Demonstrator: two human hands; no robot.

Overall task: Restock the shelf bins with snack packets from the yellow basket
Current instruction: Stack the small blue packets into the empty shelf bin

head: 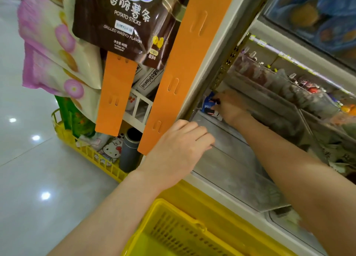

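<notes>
Brace clear bin [231, 169] w/ left hand [179, 148], fingers curled over its rim. Right hand [231, 105] pinches blue packet [209, 103]; tuck upright into bin's far corner, no crushing.

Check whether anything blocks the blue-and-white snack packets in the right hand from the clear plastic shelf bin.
Nothing visible does. The right hand holds the blue-and-white snack packets at the far end of the clear plastic shelf bin; the left hand grips its rim, aside.
</notes>
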